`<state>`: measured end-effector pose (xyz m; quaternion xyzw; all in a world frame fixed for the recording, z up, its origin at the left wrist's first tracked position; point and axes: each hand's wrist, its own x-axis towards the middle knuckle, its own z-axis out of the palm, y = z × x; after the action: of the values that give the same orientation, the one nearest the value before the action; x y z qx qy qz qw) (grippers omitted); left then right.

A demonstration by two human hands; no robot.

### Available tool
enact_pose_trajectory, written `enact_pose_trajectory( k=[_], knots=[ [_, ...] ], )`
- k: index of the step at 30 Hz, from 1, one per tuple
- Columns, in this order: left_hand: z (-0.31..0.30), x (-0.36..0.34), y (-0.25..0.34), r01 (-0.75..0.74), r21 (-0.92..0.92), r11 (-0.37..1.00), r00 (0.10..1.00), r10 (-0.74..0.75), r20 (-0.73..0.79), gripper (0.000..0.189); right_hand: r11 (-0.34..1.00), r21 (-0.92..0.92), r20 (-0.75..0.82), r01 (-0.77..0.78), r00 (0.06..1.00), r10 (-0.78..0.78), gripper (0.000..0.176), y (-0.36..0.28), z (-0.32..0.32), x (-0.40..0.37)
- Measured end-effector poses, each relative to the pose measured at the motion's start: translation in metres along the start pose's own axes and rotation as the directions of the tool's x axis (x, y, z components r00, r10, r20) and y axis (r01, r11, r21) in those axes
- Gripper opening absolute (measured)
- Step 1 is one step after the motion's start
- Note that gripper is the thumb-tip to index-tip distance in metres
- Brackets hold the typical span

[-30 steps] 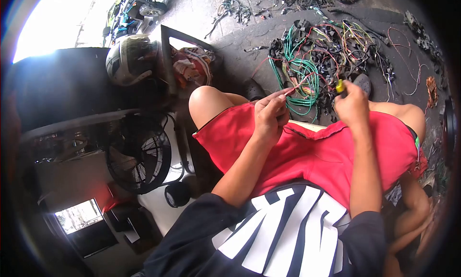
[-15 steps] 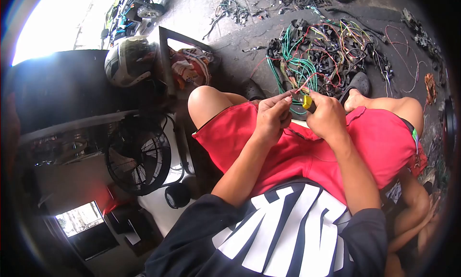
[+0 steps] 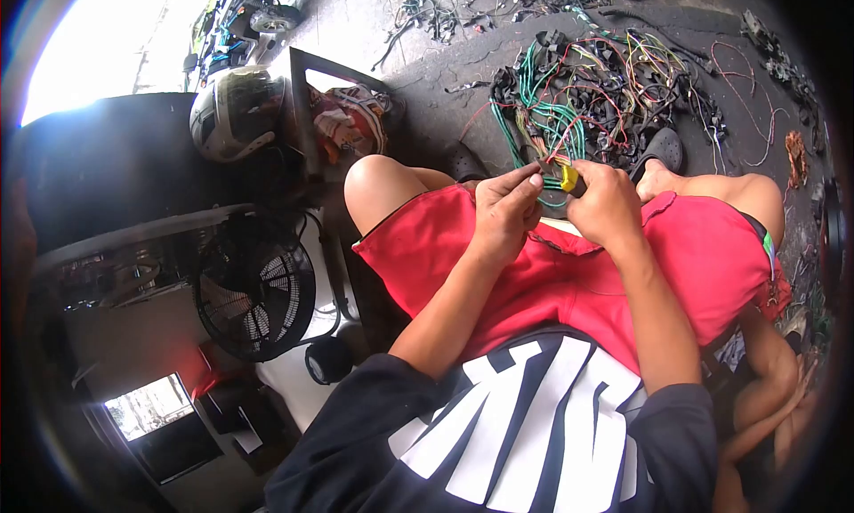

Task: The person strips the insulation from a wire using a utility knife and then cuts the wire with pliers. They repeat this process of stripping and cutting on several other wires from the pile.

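My left hand is closed in a pinch, thumb against index finger, at a thin reddish wire that runs up toward the pile. My right hand is wrapped around a yellow-and-black utility knife, its tip end pointing at the left fingertips. The two hands almost meet above my lap, over the red shorts. Just beyond them lies a tangled heap of wiring harness, with green wires bunched on its left side. The wire's end between my fingers is hidden.
A helmet rests on a dark surface at the left, near a metal frame. A black fan stands below. More wire scraps lie on the floor. Another person's arm shows at the lower right.
The fingertips and the knife stay close together, with only a slight shift. The reddish wire at the fingertips lies at a different angle. The whole view has moved a little.
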<state>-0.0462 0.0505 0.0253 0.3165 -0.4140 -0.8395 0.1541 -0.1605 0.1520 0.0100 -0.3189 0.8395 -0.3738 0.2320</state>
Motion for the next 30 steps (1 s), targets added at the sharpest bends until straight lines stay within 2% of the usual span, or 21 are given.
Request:
enact_pose_trajectory(
  k=[3,6,8,9,12,13,14,16,19,22,23,26,30],
  knots=[
    [-0.001,0.003,0.000,0.001,-0.028,1.000,1.000,-0.001,0.006,0.032,0.997,-0.074,0.064,-0.036,0.997,0.041,0.030,-0.003,-0.006,0.002],
    [-0.003,0.001,0.001,-0.017,-0.007,1.000,0.999,0.016,-0.040,0.031,0.983,0.074,-0.109,-0.168,0.978,0.176,0.026,0.041,-0.004,0.020],
    [-0.017,-0.001,0.007,-0.048,0.032,0.998,0.995,0.050,-0.083,0.031,0.996,-0.083,-0.244,-0.030,0.970,0.009,0.021,0.038,-0.044,0.024],
    [-0.025,0.002,0.004,-0.046,0.031,0.998,0.996,0.049,-0.078,0.031,0.993,-0.112,-0.239,-0.029,0.971,0.002,0.019,0.018,-0.052,0.017],
    [-0.010,0.003,0.009,-0.036,-0.027,0.999,0.999,0.036,0.014,0.031,0.995,0.039,-0.284,0.087,0.956,-0.072,0.017,0.014,-0.032,0.010],
    [-0.012,0.004,0.006,-0.052,-0.014,0.999,0.998,0.052,0.021,0.030,0.979,0.144,-0.321,0.144,0.943,-0.092,0.015,0.021,-0.018,0.011],
    [-0.011,0.003,0.006,-0.045,-0.015,0.999,0.999,0.046,0.013,0.030,0.980,0.142,-0.275,0.136,0.957,-0.093,0.014,0.027,-0.010,0.008],
    [-0.012,0.000,0.008,-0.026,-0.008,1.000,1.000,0.026,-0.003,0.030,0.957,0.258,-0.212,0.131,0.974,-0.077,0.012,0.015,-0.010,0.005],
    [-0.014,0.001,0.008,-0.018,-0.026,0.999,0.998,0.019,0.052,0.031,0.880,0.456,-0.142,0.135,0.987,-0.078,0.011,0.014,-0.004,0.009],
    [-0.012,0.001,0.008,-0.010,-0.034,0.999,0.997,0.013,0.082,0.032,0.618,0.764,0.165,-0.183,0.982,0.087,0.010,0.012,-0.003,0.010],
    [-0.012,0.001,0.007,-0.004,-0.034,0.999,0.994,0.007,0.106,0.032,0.340,0.865,0.336,-0.368,0.930,0.150,0.010,0.008,-0.005,0.006],
    [-0.013,0.001,0.003,0.009,0.001,1.000,0.989,-0.010,0.146,0.032,0.110,0.907,0.400,-0.407,0.913,0.086,0.014,0.006,-0.001,0.005],
    [-0.008,0.001,0.001,0.011,0.097,0.995,0.997,-0.019,0.079,0.030,-0.033,0.915,0.403,-0.402,0.913,0.057,0.013,0.009,-0.003,0.007]
  ],
)
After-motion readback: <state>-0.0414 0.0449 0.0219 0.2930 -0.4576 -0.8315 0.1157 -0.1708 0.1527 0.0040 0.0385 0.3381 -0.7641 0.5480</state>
